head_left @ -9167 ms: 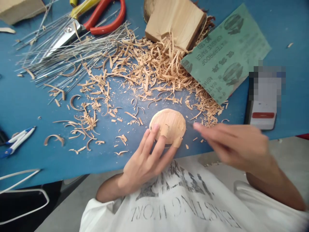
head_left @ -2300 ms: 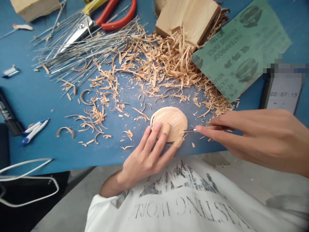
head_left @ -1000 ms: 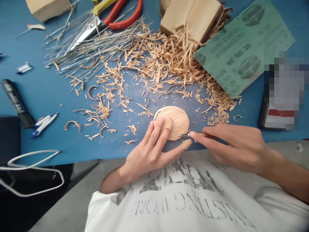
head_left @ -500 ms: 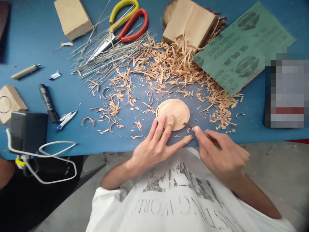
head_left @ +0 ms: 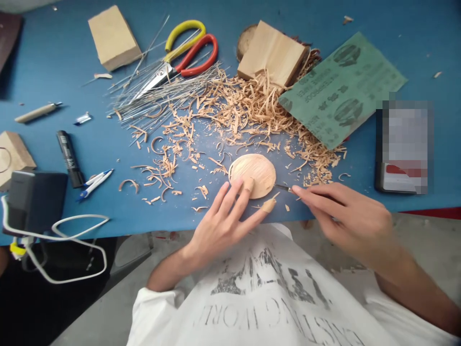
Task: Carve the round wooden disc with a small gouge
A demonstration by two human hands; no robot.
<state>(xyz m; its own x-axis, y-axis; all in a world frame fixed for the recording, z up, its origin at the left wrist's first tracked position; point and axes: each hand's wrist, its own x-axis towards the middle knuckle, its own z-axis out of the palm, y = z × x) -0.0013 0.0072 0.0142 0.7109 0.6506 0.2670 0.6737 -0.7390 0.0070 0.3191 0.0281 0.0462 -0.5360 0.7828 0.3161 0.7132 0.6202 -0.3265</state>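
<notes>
A round, pale wooden disc (head_left: pixel 257 168) lies near the table's front edge, its face streaked with cut marks. My left hand (head_left: pixel 225 216) is spread, with fingertips resting on the disc's left and lower part. Tan tape covers the tips of its thumb and one finger. My right hand (head_left: pixel 345 211) is closed around a thin carving tool (head_left: pixel 283 187), whose handle is mostly hidden in the fingers. The tool's slim dark tip points left at the disc's lower right edge; whether it touches the wood I cannot tell. Curled wood shavings (head_left: pixel 248 108) are scattered beyond the disc.
Scissors (head_left: pixel 192 67) lie on a heap of thin metal wires (head_left: pixel 158 93). Wooden blocks (head_left: pixel 272 53), green sandpaper (head_left: pixel 345 91) and a blurred-out phone-like object (head_left: pixel 403 149) are farther right. To the left are a black marker (head_left: pixel 70 158), pens (head_left: pixel 95 184) and a cabled dark box (head_left: pixel 38 197).
My right hand has moved right with the carving tool, drawing its tip from over the disc to the edge. My left hand stays on the disc. The whole view has shifted slightly.
</notes>
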